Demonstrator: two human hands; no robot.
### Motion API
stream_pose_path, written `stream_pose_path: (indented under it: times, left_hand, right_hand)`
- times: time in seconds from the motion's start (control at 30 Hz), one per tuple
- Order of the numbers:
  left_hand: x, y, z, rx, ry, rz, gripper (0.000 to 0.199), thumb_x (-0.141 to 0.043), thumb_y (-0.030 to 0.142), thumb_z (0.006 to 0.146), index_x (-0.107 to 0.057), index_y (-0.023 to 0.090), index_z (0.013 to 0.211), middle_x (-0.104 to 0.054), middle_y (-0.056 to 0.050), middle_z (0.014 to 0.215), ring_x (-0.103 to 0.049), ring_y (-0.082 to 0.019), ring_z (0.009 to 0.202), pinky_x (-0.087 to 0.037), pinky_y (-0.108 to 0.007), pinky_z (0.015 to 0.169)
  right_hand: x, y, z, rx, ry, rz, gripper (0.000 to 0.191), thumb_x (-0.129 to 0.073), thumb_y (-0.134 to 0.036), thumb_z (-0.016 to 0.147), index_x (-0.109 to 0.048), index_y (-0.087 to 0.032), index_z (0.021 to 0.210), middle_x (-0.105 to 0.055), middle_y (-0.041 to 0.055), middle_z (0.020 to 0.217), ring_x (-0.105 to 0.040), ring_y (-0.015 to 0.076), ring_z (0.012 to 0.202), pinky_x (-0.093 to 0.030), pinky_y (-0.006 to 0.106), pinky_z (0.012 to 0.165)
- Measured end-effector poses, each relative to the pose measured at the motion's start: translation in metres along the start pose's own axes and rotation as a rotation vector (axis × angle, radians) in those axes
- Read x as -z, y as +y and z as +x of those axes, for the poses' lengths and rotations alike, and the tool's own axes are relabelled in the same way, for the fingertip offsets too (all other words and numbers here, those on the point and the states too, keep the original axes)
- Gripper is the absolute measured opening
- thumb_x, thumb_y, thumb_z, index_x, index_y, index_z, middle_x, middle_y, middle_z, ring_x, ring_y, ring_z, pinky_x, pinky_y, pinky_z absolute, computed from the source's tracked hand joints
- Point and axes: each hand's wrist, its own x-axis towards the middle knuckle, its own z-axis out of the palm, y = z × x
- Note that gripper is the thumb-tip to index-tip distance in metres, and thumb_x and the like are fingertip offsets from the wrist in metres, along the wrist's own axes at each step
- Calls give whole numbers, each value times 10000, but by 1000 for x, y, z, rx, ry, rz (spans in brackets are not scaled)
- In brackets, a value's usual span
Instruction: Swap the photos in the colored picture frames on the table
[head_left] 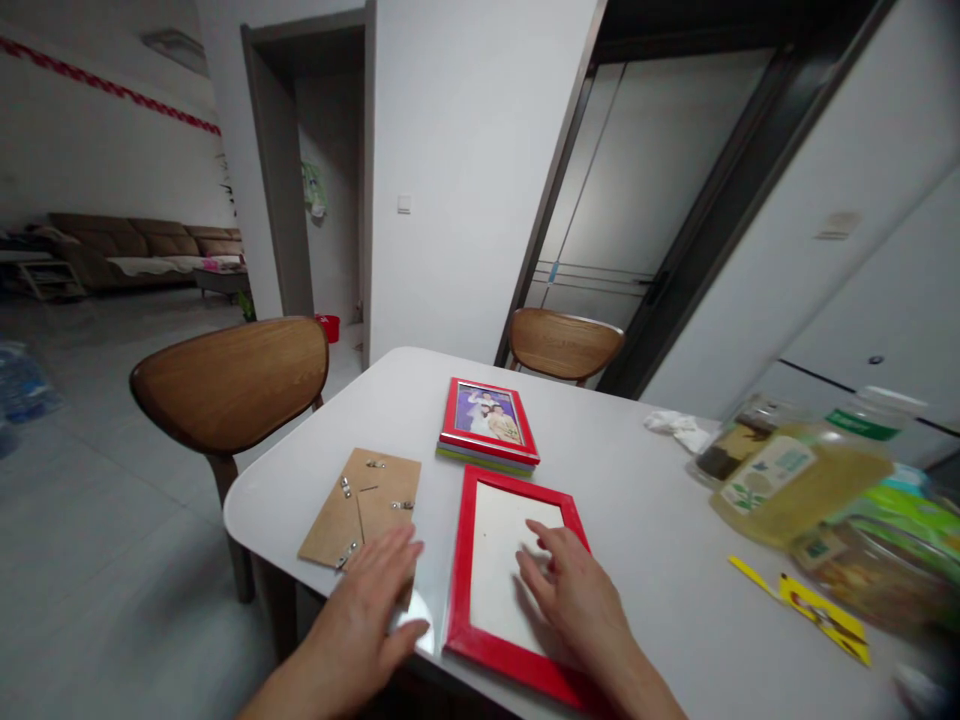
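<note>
- Bare hands over the counter: our left grip (360,610) is open, palm down with the fingers spread, lying over the lower right corner of a brown cardboard frame backing (360,505) fitted with small metal clips.
- Our right grip (570,600) is open too and grips nothing, its fingertips (534,532) resting on the white pane (502,540) inside a glossy red rectangular picture frame (459,560).
- We see that red frame lying flat on a white round-cornered counter (660,570), just right of the backing and close to the counter's near edge.
- Just beyond it, a second red frame holding a photo of two people (487,425) lies flat on a thin stack of green and yellow sheets (472,458).
- To our right stand a clear plastic bottle of yellow liquid with a green band (795,480) and a glass jar (739,445), near a crumpled white tissue (679,430); a yellow paper tag (825,620) lies in front of them.
- Past the counter we have two curved wooden chairs (229,385) (566,345), with a brown sofa (142,240) far off to the left.
</note>
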Motion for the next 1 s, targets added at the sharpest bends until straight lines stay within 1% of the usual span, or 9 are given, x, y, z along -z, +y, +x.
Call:
stream_pose_path:
  times: [0.1,0.17,0.27,0.4,0.47,0.57,0.73,0.87,1.0]
  left_hand:
    - [5,-42,-18,139,85,118,594,-541,363,723,-339,158,1243,-338,-144,1308,-293,-282,1205,-274,-497,957]
    - [2,-60,-29,129,94,175,649,-584,410,681,-348,182,1241,-345,-136,1305,-312,-302,1191,-284,-513,944]
    - [-7,-73,-42,50,130,226,670,-604,413,668,-336,215,1249,-374,-109,1291,-353,-294,1169,-315,-500,933]
    - [-13,-83,-46,-11,227,265,533,-539,350,745,-361,208,1227,-448,-103,1241,-420,-255,1129,-385,-454,898]
    - [-14,-88,-45,-39,283,274,483,-524,350,760,-391,208,1202,-475,-109,1217,-446,-250,1107,-411,-438,879]
    - [-11,-85,-41,-99,341,240,478,-511,368,771,-384,215,1205,-487,-112,1205,-465,-242,1091,-441,-399,856]
    - [-4,-40,-21,-194,346,88,462,-447,313,819,-319,204,1250,-415,-112,1267,-379,-217,1163,-396,-360,913]
    - [-9,6,4,-287,233,-35,468,-457,290,813,-324,174,1247,-382,-128,1288,-313,-221,1201,-357,-378,948]
    - [-20,42,29,-282,-26,-83,464,-521,308,763,-422,114,1173,-396,-157,1270,-335,-247,1186,-342,-393,957]
  right_hand:
    - [-10,-45,-8,231,-7,151,342,-408,-286,754,-528,-168,1052,-548,96,986,-512,188,899,-401,304,781]
    - [-19,-79,-10,325,-23,181,343,-456,-293,730,-537,-169,1040,-548,98,982,-488,201,917,-382,326,807]
    - [-37,-116,-9,359,-86,160,406,-540,-380,661,-530,-190,1019,-543,91,944,-472,229,886,-384,374,765]
    - [-55,-130,-5,309,-115,184,377,-584,-287,596,-531,-185,954,-512,88,940,-453,229,885,-388,375,756]
    - [-55,-127,-6,295,-101,291,403,-545,-195,605,-508,-179,1005,-497,85,961,-450,206,911,-388,348,791]
    - [-40,-117,-12,327,-68,439,434,-500,-132,609,-491,-178,1041,-489,79,982,-459,178,930,-388,327,835]
    - [-2,-82,-29,344,69,418,396,-496,-135,601,-524,-193,992,-481,85,1065,-474,193,992,-415,350,849]
    - [13,-29,-46,284,197,237,356,-497,-235,646,-562,-201,994,-516,94,1071,-520,208,973,-464,352,799]
    - [14,24,-62,211,235,120,327,-493,-323,666,-601,-201,949,-563,90,1016,-566,203,907,-496,326,747]
